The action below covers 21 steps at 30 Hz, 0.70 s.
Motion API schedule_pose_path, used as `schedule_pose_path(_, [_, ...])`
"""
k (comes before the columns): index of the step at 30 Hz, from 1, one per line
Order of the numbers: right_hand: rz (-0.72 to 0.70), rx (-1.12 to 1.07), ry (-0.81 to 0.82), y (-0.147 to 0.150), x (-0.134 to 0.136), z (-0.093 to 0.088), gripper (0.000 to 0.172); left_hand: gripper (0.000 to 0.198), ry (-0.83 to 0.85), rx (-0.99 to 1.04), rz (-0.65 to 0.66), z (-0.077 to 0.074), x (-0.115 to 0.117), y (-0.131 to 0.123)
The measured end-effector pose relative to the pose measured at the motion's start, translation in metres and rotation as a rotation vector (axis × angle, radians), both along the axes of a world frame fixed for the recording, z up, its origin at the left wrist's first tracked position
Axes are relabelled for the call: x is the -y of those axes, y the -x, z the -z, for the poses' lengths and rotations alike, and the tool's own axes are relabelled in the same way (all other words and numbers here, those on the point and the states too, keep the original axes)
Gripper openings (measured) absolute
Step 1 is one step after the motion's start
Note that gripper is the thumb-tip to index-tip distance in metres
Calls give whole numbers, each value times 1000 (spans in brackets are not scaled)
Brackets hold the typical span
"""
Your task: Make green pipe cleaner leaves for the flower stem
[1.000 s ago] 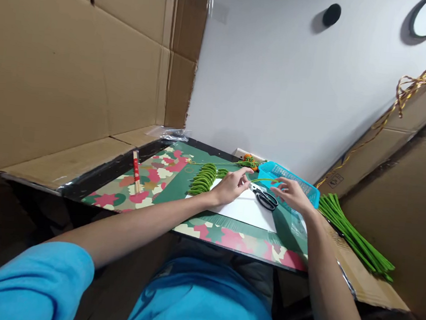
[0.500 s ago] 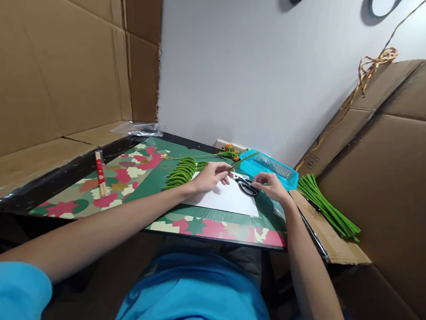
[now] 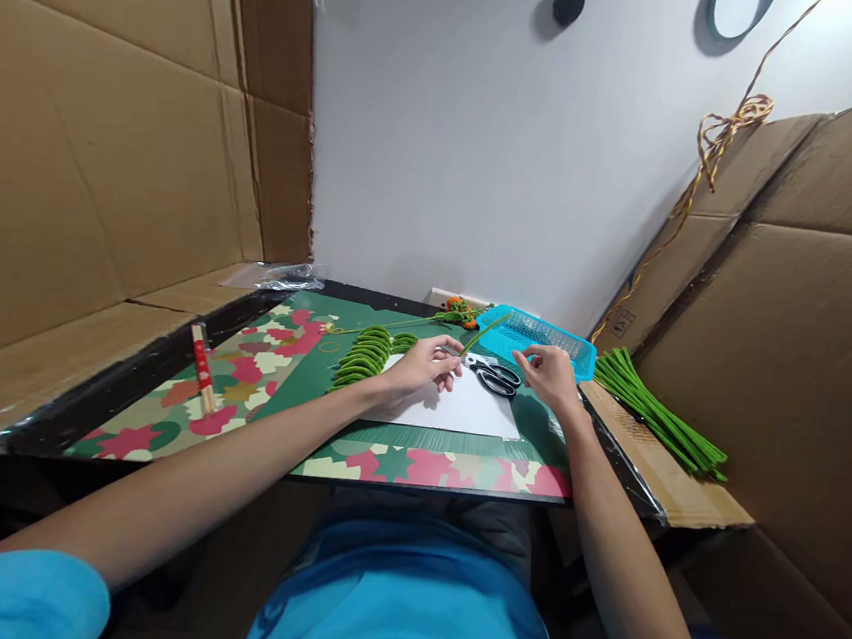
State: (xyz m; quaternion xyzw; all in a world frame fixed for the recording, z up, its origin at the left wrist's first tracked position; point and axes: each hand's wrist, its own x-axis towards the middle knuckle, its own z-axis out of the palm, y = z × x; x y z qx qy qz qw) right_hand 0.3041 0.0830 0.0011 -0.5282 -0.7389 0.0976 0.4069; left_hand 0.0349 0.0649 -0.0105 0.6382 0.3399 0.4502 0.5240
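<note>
My left hand (image 3: 433, 362) pinches a thin green pipe cleaner (image 3: 486, 333), which slants up to the right over the edge of the blue basket. Black-handled scissors (image 3: 496, 377) lie on the white paper (image 3: 448, 407), between my two hands. Just right of the scissors, my right hand (image 3: 547, 373) hovers with curled fingers slightly apart and nothing visible in them. Several curved green fuzzy pieces (image 3: 363, 357) are lined up left of my left hand, partly over the paper's edge.
A blue mesh basket (image 3: 580, 362) stands at the back. Left of it lie orange flowers with green stems (image 3: 460, 311). A bundle of green pipe cleaners (image 3: 658, 412) rests on cardboard at right. Red-wrapped chopsticks (image 3: 202, 368) lie at left. Cardboard walls (image 3: 113, 129) flank the table.
My right hand has come away from the scissors' handles, moving slightly right, and the scissors now lie free. My left hand still holds the pipe cleaner. The view has shifted slightly.
</note>
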Motion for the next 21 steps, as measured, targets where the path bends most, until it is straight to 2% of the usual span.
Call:
schedule_pose_path(3, [-93, -70, 9, 16, 7, -1, 47, 35, 0, -18, 42, 2, 0, -1])
schedule_pose_path(6, [-328, -309, 130, 36, 11, 1, 58, 43, -30, -45, 84, 1, 1, -1])
schedule_pose_path(8, [-434, -452, 191, 49, 12, 4, 60, 48, -57, -79, 111, 0, 2, -2])
schedule_pose_path(13, [-378, -620, 167, 70, 8, 10, 67, 49, -21, -164, 91, 1, 5, -3])
schedule_pose_path(21, [-374, -717, 127, 70, 2, 21, 66, 39, -137, -246, 43, 5, 2, -6])
